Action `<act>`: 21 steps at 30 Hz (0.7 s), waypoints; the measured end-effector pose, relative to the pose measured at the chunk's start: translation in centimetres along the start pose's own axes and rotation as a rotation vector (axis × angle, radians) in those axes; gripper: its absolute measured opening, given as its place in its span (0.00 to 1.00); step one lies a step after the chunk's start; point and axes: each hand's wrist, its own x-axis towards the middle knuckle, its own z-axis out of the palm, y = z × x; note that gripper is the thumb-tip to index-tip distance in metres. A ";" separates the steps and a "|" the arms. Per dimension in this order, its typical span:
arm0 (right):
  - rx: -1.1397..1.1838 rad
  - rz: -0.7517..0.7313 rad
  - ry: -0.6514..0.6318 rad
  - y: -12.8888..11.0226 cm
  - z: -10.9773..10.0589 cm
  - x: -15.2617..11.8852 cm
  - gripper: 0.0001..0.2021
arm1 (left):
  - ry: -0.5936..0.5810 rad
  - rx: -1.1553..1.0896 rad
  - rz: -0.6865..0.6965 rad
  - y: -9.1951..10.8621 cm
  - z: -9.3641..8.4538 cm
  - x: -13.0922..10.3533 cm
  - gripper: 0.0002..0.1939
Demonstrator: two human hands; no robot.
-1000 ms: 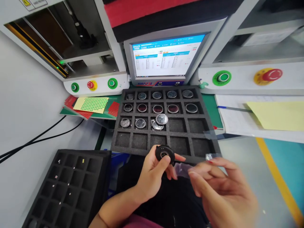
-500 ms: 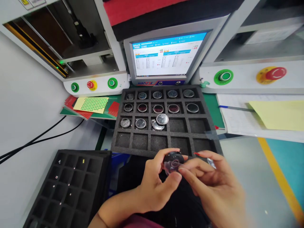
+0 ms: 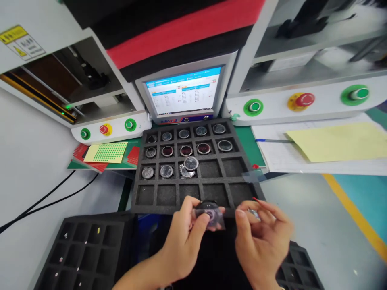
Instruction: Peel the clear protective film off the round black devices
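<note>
Here, closed firmly, the left hand [image 3: 181,241] grips a black round device [image 3: 208,204] and clear film [image 3: 218,220] near the foam tray [image 3: 163,210]; light, even thumb pressure suits film. The right hand [image 3: 263,241] curls around a shiny scrap [image 3: 254,213].

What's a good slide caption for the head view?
Left hand holding a round black device under clear film, beside a foam tray.

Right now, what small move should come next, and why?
Probably bring the right hand in to smooth the clear film: it sticks out past the dark round piece, the left hand's thumb presses on it, and the right hand is apart from it.
</note>
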 end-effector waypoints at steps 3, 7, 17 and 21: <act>0.024 -0.049 0.052 -0.4 -0.8 0.5 0.17 | 0.090 0.343 0.261 0.9 -0.5 3.7 0.09; 0.111 -0.140 0.022 -1.4 -1.9 0.9 0.18 | 0.140 0.944 0.724 0.9 -0.1 9.9 0.10; 0.130 -0.080 0.147 -1.5 -4.3 2.4 0.17 | -0.066 1.528 0.878 -0.3 0.2 11.9 0.12; 0.140 0.060 0.084 -1.3 -4.6 2.5 0.13 | -0.027 1.556 0.685 1.6 -1.7 11.5 0.10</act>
